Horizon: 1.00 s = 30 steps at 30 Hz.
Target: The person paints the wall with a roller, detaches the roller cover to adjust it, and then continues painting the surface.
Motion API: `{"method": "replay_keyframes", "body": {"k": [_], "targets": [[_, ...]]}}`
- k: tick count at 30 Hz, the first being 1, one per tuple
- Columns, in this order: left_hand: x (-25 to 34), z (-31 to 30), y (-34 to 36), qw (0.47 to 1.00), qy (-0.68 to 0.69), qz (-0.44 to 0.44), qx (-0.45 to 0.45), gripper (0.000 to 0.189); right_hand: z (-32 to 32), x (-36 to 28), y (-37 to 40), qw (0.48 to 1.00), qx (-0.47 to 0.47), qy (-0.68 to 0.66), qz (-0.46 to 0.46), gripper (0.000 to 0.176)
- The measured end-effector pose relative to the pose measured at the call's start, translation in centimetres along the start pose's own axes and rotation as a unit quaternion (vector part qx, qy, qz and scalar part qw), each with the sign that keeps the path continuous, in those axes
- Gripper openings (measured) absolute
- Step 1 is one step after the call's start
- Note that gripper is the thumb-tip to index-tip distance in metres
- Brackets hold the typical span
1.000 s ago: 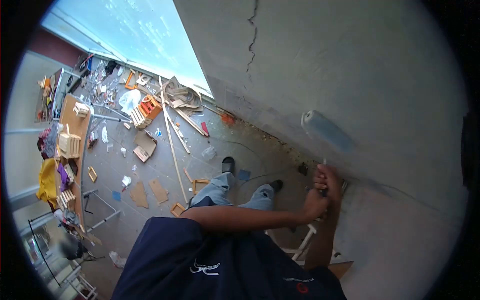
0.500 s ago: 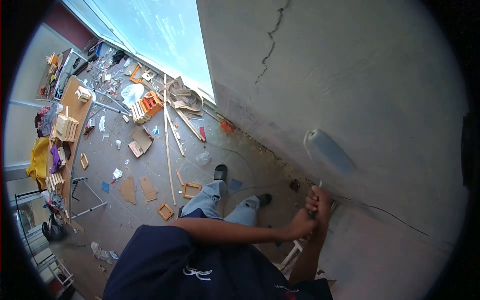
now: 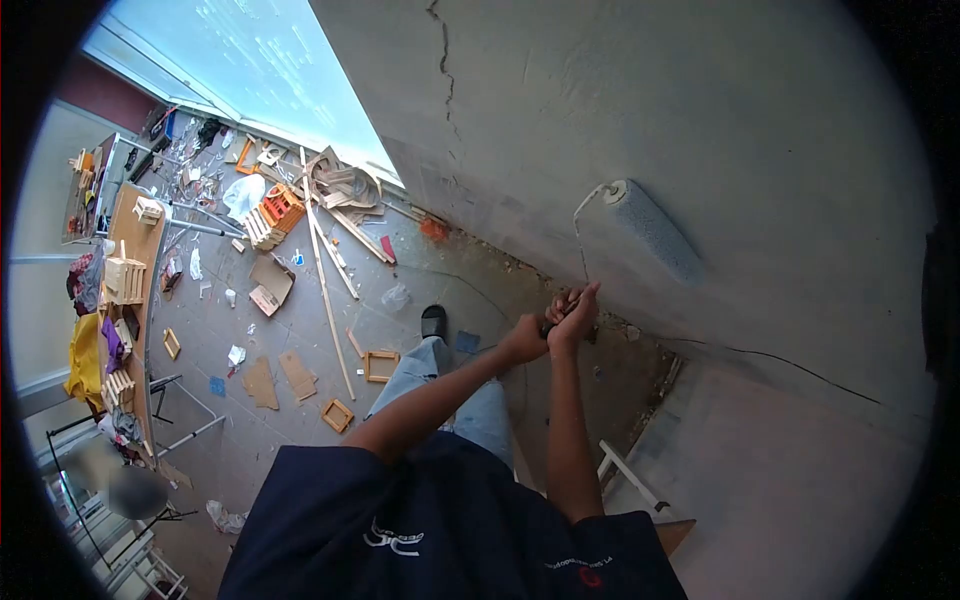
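A paint roller (image 3: pixel 652 228) with a pale, speckled sleeve lies against the grey wall (image 3: pixel 760 130). Its thin bent wire frame runs down to a dark handle, mostly hidden by my fingers. My right hand (image 3: pixel 573 312) is closed around the upper part of that handle. Just below and to the left, my left hand (image 3: pixel 525 340) wraps the handle's lower end. The two hands touch or nearly touch each other.
Cracks run through the wall, one near its base. Wooden strips (image 3: pixel 325 290), an orange crate (image 3: pixel 280 208), cardboard (image 3: pixel 297 374) and small wooden frames (image 3: pixel 380 366) litter the floor. A long table (image 3: pixel 150 240) with wooden items stands left. A pale wooden piece (image 3: pixel 632 478) lies near my right arm.
Both hands have moved up and left in view with the roller, whose sleeve is now higher on the wall and sharper. The wire frame shows clearly now, and the view has shifted.
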<state>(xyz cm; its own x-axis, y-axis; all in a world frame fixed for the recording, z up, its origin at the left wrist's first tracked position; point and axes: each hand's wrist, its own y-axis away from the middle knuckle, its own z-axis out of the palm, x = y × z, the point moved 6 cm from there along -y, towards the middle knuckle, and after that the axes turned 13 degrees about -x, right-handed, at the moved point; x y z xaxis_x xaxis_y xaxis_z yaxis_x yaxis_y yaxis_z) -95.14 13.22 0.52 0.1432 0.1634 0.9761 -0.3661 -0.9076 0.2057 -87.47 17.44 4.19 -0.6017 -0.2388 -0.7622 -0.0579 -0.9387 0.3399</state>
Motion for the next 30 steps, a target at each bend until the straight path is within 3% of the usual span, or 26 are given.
{"method": "replay_keyframes", "body": {"k": [4,6,9,10,12,15,18,21,24,26,28,30], "targets": [[-3.7,2.7,0.8,0.994,0.092,-0.062,-0.002,0.026,-1.6,1.4,0.3,0.987,0.035,0.139,0.077,0.046],[-2.8,2.7,2.9,0.974,0.158,-0.163,-0.003,0.026,-3.3,4.2,-0.1,0.972,0.033,0.196,0.128,0.047],[-7.1,4.1,2.4,0.950,0.211,-0.232,-0.004,0.026,-7.4,8.6,-2.2,0.942,0.051,0.226,0.245,0.048],[-7.2,4.2,2.1,0.943,0.223,-0.247,-0.009,0.026,-7.4,8.6,-2.3,0.944,0.045,0.225,0.238,0.049],[-6.4,4.8,2.5,0.946,0.229,-0.227,-0.022,0.026,-7.6,7.7,-1.9,0.946,0.037,0.231,0.225,0.050],[-0.6,5.1,3.2,0.956,0.209,-0.199,-0.050,0.026,-7.0,3.6,0.5,0.965,0.054,0.145,0.213,0.048],[-0.3,5.7,2.0,0.968,0.192,-0.154,-0.053,0.027,-4.2,-0.8,1.0,0.971,0.047,0.198,0.122,0.047],[-3.5,6.2,1.4,0.963,0.200,-0.178,-0.032,0.029,-6.7,2.3,-0.5,0.943,0.064,0.292,0.143,0.050],[-6.0,7.0,1.5,0.935,0.271,-0.228,0.005,0.030,-10.6,7.1,-2.1,0.925,0.049,0.272,0.262,0.046],[-6.7,7.2,2.3,0.921,0.300,-0.247,0.012,0.030,-11.4,7.4,-2.0,0.913,0.090,0.276,0.288,0.046],[-5.6,7.7,1.9,0.922,0.301,-0.244,0.001,0.029,-11.0,6.3,-2.5,0.916,0.118,0.270,0.272,0.047],[-3.5,9.3,2.1,0.948,0.263,-0.179,-0.021,0.026,-11.0,3.3,0.3,0.925,0.142,0.263,0.234,0.051]]}}
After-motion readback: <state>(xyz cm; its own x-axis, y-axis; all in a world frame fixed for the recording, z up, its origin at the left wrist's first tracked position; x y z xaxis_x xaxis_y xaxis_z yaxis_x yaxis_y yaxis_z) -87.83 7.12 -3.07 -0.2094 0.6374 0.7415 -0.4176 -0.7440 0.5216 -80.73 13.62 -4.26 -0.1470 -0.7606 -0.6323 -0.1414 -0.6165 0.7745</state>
